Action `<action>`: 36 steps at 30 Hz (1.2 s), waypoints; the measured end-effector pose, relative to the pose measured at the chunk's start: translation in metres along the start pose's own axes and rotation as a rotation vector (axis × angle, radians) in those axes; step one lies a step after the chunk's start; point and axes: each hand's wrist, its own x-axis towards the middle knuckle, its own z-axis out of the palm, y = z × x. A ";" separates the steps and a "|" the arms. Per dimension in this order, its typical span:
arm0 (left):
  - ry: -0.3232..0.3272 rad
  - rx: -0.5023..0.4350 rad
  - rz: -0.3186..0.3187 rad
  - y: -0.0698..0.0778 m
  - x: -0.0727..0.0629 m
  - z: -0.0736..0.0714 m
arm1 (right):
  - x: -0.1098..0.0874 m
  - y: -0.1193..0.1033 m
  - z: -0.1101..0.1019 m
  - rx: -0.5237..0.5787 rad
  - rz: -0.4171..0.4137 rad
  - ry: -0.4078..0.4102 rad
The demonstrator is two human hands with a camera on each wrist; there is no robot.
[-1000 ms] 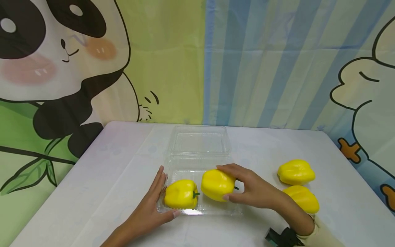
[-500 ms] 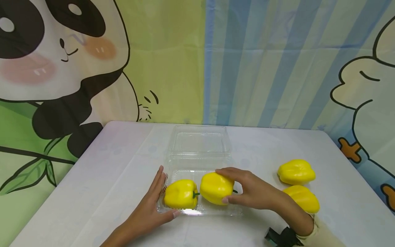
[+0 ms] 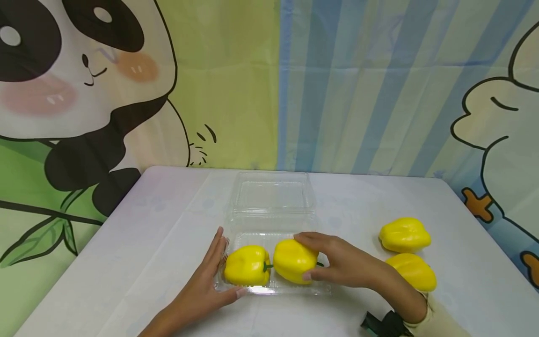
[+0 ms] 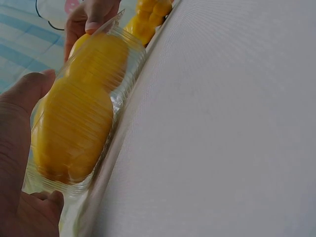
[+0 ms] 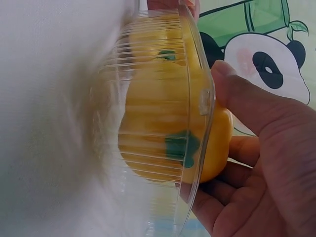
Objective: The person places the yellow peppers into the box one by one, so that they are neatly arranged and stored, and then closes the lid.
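A yellow bell pepper (image 3: 293,262) with a green stem is held by my right hand (image 3: 341,261), fingers behind it and thumb in front. It sits low inside the right half of a clear plastic clamshell box (image 3: 288,290). Beside it in the left half lies another yellow bell pepper (image 3: 246,266), its stem pointing right. My left hand (image 3: 204,276) rests against the box's left end, fingers extended along the side and thumb at the front rim. Through the clear wall in the right wrist view, the held pepper (image 5: 153,123) shows its green stem end.
The box's clear lid (image 3: 273,193) lies folded back on the white table (image 3: 168,234). Off to the right are two more yellow bell peppers, a farther one (image 3: 404,235) and a nearer one (image 3: 414,271) partly behind the right forearm. A printed curtain (image 3: 236,84) hangs behind.
My right hand has lowered slightly with the bell pepper, which sits deeper in the box and a little nearer the front. The left hand stays where it was.
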 end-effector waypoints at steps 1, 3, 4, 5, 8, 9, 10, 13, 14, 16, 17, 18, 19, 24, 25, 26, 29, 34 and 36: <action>0.000 -0.002 0.000 0.000 0.000 0.000 | 0.000 -0.001 0.000 -0.001 0.004 -0.006; -0.002 -0.002 0.003 0.000 0.000 0.000 | 0.001 -0.001 0.001 -0.005 0.013 -0.017; -0.002 0.000 0.001 0.000 0.000 0.000 | 0.001 -0.002 0.001 -0.007 0.017 -0.022; -0.003 -0.003 -0.003 0.000 0.000 0.000 | 0.001 -0.002 0.001 -0.008 0.016 -0.027; -0.006 -0.016 -0.008 0.000 0.000 0.000 | 0.001 -0.003 0.001 -0.016 0.009 -0.051; -0.006 -0.017 -0.008 0.000 0.000 0.000 | 0.001 -0.003 0.001 -0.019 0.002 -0.055; -0.006 -0.017 -0.009 0.000 0.000 0.000 | 0.001 -0.003 0.000 -0.021 -0.005 -0.059; -0.001 -0.012 -0.006 0.000 0.000 0.000 | 0.000 -0.003 0.000 -0.024 -0.024 -0.063; 0.000 -0.007 -0.009 0.000 0.000 0.000 | 0.000 -0.003 0.000 -0.029 -0.031 -0.061; 0.000 -0.006 -0.008 0.000 0.000 0.000 | 0.000 -0.002 0.000 -0.036 -0.043 -0.059; 0.000 -0.005 -0.010 0.000 0.000 0.000 | 0.000 -0.001 0.000 -0.038 -0.048 -0.059; 0.001 -0.003 -0.011 0.000 0.000 0.000 | 0.000 -0.001 0.000 -0.041 -0.052 -0.059; 0.002 -0.001 -0.011 0.000 0.000 0.001 | -0.001 -0.001 0.000 -0.042 -0.056 -0.058; 0.010 0.004 0.002 0.001 0.000 0.000 | -0.002 0.001 0.001 -0.039 -0.061 -0.044; 0.010 0.005 0.005 0.001 0.000 0.000 | -0.002 0.001 0.001 -0.039 -0.061 -0.039; 0.011 0.005 0.008 0.001 0.000 0.000 | -0.003 0.001 0.001 -0.037 -0.060 -0.033; 0.010 0.005 0.016 0.000 0.000 0.000 | -0.003 0.001 0.001 -0.023 -0.053 -0.015; 0.007 -0.014 0.027 -0.001 0.000 0.001 | -0.004 0.002 0.002 -0.005 -0.045 0.012; 0.008 -0.014 0.033 -0.002 0.000 0.001 | -0.005 0.002 0.003 -0.004 -0.046 0.024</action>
